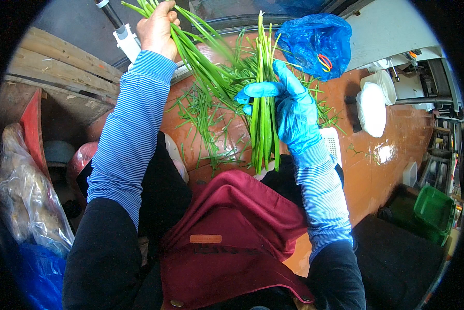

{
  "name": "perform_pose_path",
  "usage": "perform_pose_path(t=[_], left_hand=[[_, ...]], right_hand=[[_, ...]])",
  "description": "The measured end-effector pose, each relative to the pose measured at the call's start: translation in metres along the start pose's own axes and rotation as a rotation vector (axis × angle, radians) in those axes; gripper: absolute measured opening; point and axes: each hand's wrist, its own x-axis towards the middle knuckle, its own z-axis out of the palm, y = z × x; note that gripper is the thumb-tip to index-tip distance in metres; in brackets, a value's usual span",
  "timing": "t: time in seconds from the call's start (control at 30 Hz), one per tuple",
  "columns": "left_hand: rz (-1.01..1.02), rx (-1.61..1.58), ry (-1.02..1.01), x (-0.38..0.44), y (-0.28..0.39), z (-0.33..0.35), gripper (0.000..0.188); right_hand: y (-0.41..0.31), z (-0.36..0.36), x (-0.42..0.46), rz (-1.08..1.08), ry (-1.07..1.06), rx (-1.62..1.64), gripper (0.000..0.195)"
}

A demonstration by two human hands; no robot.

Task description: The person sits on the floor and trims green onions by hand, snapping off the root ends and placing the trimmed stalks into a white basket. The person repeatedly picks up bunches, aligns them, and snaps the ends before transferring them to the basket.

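At the upper left, my left hand (159, 29), without a glove, is closed round a bunch of long green stalks (193, 58), probably garlic chives, whose leaves hang down to the right. My right hand (290, 104), in a blue disposable glove, holds a second, upright bunch of green stalks (263, 131), with pale ends at the top. The thumb and fingers reach around this bunch. Loose green trimmings (208, 128) lie on the tiled floor below and between both hands. The lower part of the left bunch is partly hidden behind the right hand's fingers.
A blue plastic bag (313, 42) with red and yellow bands (325, 62) lies beyond my right hand. A white perforated basket (331, 141) is beside my right wrist. Wooden boards (69, 66) stand at left; a green bin (433, 209) and a white bag (371, 110) are at right.
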Motion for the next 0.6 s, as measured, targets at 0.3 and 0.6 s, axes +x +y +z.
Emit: perform_pose_path(t=[0.3, 0.6], left_hand=[[0.017, -0.12, 0.029, 0.01, 0.003, -0.004, 0.013], [-0.16, -0.259, -0.169, 0.033, 0.014, -0.022, 0.015]], right_hand=[[-0.003, -0.004, 0.0, -0.049, 0.002, 0.038, 0.055], [-0.025, -0.028, -0.003, -0.192, 0.007, 0.101, 0.064]])
